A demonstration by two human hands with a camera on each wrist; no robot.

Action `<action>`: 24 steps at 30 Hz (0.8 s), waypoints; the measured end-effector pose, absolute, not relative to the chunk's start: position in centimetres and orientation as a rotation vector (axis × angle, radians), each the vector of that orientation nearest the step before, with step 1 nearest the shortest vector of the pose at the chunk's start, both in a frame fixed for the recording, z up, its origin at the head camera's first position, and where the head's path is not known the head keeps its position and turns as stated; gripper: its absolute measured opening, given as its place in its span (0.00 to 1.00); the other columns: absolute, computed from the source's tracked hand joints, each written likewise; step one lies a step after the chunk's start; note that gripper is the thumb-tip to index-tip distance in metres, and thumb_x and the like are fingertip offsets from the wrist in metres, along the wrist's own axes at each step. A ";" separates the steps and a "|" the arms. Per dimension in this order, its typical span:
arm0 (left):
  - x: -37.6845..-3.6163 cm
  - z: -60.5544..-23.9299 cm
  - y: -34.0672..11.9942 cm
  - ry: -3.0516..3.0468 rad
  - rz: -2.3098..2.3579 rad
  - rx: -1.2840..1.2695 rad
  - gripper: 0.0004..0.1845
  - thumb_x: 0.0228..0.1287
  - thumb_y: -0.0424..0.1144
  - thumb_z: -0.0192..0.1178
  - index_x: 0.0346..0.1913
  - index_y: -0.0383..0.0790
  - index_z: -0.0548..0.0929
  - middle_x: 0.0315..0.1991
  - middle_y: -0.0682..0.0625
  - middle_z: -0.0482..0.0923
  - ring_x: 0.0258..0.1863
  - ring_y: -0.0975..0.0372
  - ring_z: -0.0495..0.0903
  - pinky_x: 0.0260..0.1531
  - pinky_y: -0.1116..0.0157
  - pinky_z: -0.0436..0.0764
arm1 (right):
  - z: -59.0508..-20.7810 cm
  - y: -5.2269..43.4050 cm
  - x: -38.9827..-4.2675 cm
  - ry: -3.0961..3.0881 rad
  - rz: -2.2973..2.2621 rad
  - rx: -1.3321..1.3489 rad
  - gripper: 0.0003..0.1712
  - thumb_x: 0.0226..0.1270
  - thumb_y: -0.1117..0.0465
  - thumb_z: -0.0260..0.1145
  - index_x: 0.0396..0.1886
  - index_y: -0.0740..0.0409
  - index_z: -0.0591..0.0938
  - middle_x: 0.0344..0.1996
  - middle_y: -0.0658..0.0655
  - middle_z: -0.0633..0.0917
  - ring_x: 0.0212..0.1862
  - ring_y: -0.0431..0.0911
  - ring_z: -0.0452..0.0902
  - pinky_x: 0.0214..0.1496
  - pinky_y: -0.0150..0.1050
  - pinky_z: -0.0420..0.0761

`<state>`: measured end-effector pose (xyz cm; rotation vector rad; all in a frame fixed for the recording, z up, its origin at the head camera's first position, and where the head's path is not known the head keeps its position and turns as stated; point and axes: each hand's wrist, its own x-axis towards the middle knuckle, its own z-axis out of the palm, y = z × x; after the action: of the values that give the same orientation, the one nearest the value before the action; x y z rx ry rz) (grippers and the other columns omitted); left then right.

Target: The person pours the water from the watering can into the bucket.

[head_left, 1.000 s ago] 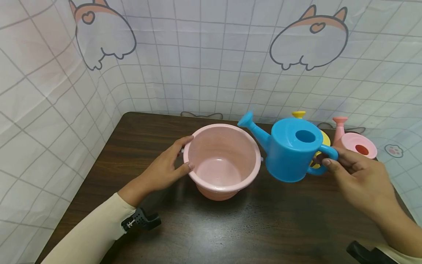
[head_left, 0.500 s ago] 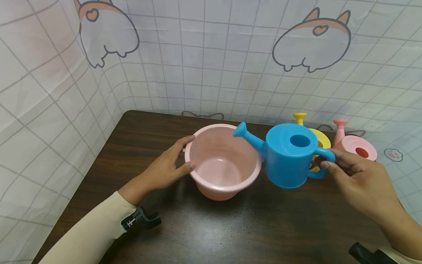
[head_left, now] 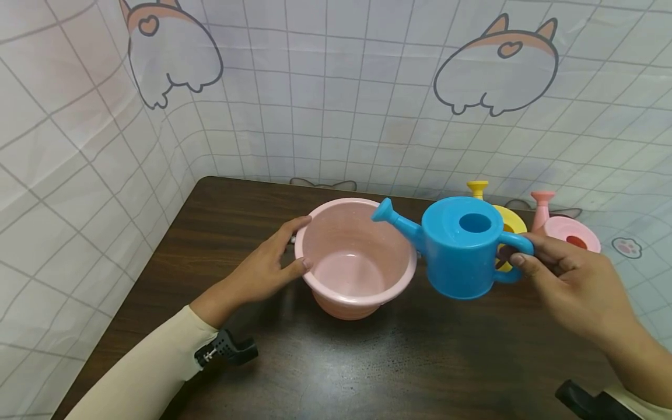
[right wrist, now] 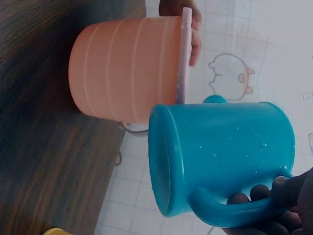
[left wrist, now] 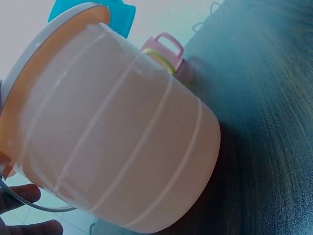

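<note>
A pink bucket [head_left: 354, 300] stands on the table, its inner bottom visible. My left hand [head_left: 262, 265] holds its left rim, thumb and forefinger at the edge. In the left wrist view, other fingers [left wrist: 36, 228] show beside the bucket's thin wire handle [left wrist: 49, 209]. My right hand [head_left: 583, 280] grips the handle of a blue watering can [head_left: 459, 262], raised above the table just right of the bucket. The can's spout [head_left: 399, 220] points left, its head over the bucket's right rim. Water drops dot the can's side in the right wrist view.
Behind the blue can, a yellow watering can [head_left: 511, 219] is partly hidden. Beside it stands a pink watering can [head_left: 569, 230]. The dark wooden table [head_left: 336, 373] has wet specks in front of the bucket. A grid-patterned curtain [head_left: 336, 87] borders the table.
My right hand has shifted the blue watering can slightly left and down, bringing its spout head over the bucket's rim. In the last half second it barely moves. My left hand stays on the bucket.
</note>
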<state>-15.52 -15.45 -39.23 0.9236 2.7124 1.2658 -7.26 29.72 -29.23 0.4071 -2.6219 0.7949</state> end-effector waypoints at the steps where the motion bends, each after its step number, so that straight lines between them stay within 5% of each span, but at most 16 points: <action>1: -15.5 -39.2 -15.4 2.707 1.271 0.923 0.41 0.74 0.59 0.56 0.82 0.56 0.51 0.73 0.44 0.64 0.65 0.52 0.73 0.59 0.43 0.73 | -29.2 29.8 -7.3 -2.624 0.794 0.409 0.16 0.71 0.64 0.70 0.56 0.61 0.87 0.36 0.42 0.89 0.35 0.24 0.77 0.26 0.26 0.73; 7: -15.4 -39.2 -15.4 2.691 1.284 0.913 0.42 0.73 0.64 0.54 0.81 0.56 0.51 0.72 0.44 0.65 0.64 0.52 0.74 0.57 0.44 0.75 | -29.1 30.0 -7.6 -2.614 0.786 0.422 0.15 0.71 0.68 0.69 0.55 0.61 0.87 0.39 0.25 0.82 0.37 0.22 0.76 0.29 0.24 0.73; 16: -15.5 -39.3 -15.4 2.683 1.297 0.914 0.42 0.73 0.67 0.52 0.82 0.57 0.51 0.72 0.44 0.65 0.64 0.52 0.74 0.57 0.43 0.75 | -29.0 29.9 -7.9 -2.574 0.802 0.422 0.16 0.68 0.71 0.70 0.54 0.63 0.87 0.32 0.34 0.85 0.28 0.30 0.72 0.24 0.26 0.69; 24: -15.4 -39.4 -15.3 2.665 1.317 0.913 0.41 0.74 0.61 0.55 0.82 0.57 0.51 0.70 0.43 0.67 0.63 0.53 0.75 0.57 0.45 0.76 | -28.9 29.9 -8.2 -2.558 0.825 0.442 0.16 0.67 0.73 0.70 0.54 0.67 0.86 0.33 0.31 0.84 0.28 0.28 0.75 0.24 0.24 0.72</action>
<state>-15.43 -15.35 -39.36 0.9125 2.6648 1.3171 -8.23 29.94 -28.90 0.4424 -2.5584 0.8247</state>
